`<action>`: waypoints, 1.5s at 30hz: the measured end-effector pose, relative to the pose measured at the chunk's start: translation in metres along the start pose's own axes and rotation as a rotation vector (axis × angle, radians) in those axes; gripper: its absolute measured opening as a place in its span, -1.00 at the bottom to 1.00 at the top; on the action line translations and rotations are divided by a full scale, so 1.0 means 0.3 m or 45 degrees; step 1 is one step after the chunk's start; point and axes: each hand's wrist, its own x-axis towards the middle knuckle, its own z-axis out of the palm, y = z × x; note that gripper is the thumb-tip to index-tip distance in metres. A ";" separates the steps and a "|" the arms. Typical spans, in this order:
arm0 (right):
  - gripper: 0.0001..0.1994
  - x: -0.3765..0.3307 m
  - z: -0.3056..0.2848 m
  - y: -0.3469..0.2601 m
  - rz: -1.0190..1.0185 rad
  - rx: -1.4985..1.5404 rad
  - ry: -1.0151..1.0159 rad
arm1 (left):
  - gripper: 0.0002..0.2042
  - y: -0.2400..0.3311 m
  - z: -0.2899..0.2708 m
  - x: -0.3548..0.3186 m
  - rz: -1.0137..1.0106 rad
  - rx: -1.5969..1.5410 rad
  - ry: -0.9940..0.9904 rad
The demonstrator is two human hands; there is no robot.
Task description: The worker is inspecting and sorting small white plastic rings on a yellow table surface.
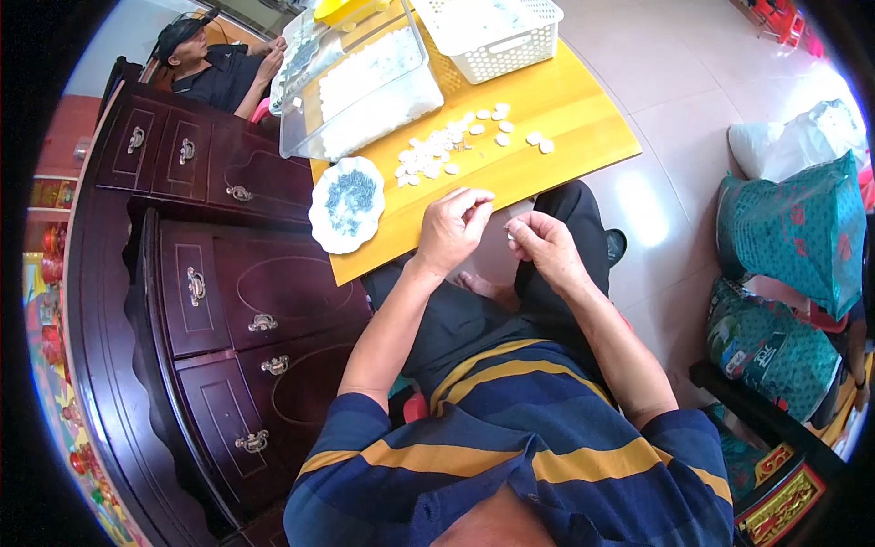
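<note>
Just off the near edge of the wooden table (583, 137), my right hand (547, 248) pinches a small whitish piece (509, 235) between thumb and forefinger. Its exact kind is too small to tell. My left hand (453, 225) hovers over the table's edge with fingers curled and thumb against forefinger; whatever they hold is hidden. Beyond it lies a loose spread of small, round white pieces (428, 159), with a few thin metal bits among them. To its left sits a white scalloped dish (320, 215) holding many small dark grey bits (351, 199).
A clear plastic tub (436, 91) of white pieces and a white perforated basket (510, 62) stand farther back. Dark wooden drawers (264, 273) flank my left. Another person (223, 73) sits at the far left. Teal bags (793, 237) fill the right side.
</note>
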 end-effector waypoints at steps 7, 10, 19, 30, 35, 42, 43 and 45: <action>-0.85 0.012 -0.046 -0.010 0.194 0.471 0.015 | -0.84 0.080 -0.010 -0.010 -0.109 -0.218 -0.216; -0.86 0.014 -0.049 -0.008 0.222 0.503 -0.058 | -0.85 0.085 -0.002 -0.014 0.017 -0.156 -0.206; -0.86 0.004 -0.036 -0.019 0.220 0.377 -0.070 | -0.95 0.079 -0.005 -0.011 0.110 -0.059 -0.209; -0.85 0.006 -0.004 0.005 0.003 0.142 0.001 | -0.87 0.037 -0.003 -0.025 0.014 -0.070 -0.223; -0.84 0.006 -0.007 -0.010 -0.101 0.173 0.090 | -0.84 0.018 -0.023 0.011 -0.096 -0.161 -0.227; -0.84 0.003 -0.008 -0.018 -0.037 0.207 0.116 | -0.86 -0.078 -0.047 0.173 0.087 0.412 0.108; -0.84 0.003 -0.009 -0.019 -0.037 0.210 0.109 | -0.86 -0.087 -0.043 0.198 0.091 0.411 0.107; -0.84 0.004 -0.012 -0.019 -0.037 0.214 0.107 | -0.86 -0.097 -0.036 0.242 0.139 0.491 0.162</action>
